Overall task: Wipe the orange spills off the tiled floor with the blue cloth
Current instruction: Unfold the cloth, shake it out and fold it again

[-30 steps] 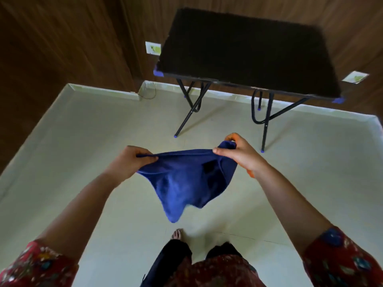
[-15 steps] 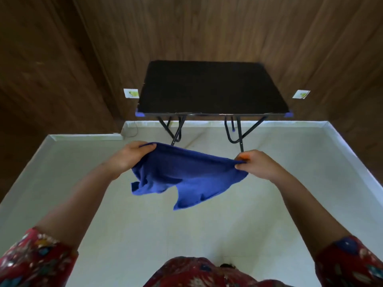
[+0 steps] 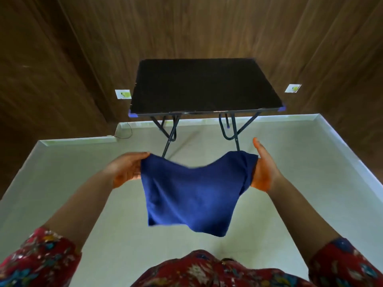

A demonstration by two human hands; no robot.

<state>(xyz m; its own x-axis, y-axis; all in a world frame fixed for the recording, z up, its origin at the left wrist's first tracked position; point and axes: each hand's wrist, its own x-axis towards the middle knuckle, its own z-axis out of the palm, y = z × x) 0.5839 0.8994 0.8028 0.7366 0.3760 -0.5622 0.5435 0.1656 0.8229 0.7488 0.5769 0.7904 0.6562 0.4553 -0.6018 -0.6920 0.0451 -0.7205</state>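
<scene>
The blue cloth (image 3: 192, 193) hangs spread out in the air in front of me, above the pale tiled floor (image 3: 62, 183). My left hand (image 3: 126, 169) pinches its upper left corner. My right hand (image 3: 262, 168) holds the upper right corner, palm turned inward, with orange stain on the palm and thumb. No orange spill shows on the visible floor; the cloth and my body hide part of it.
A black folding table (image 3: 205, 88) on dark metal legs stands ahead against the wooden wall (image 3: 207, 27). A white skirting (image 3: 342, 146) borders the floor. Two white wall sockets (image 3: 123, 94) flank the table. A thin wire lies by the left corner.
The cloth went from bunched to spread flat and hanging between both hands. My hands rose and moved apart, and my view tilted up toward the table and wall.
</scene>
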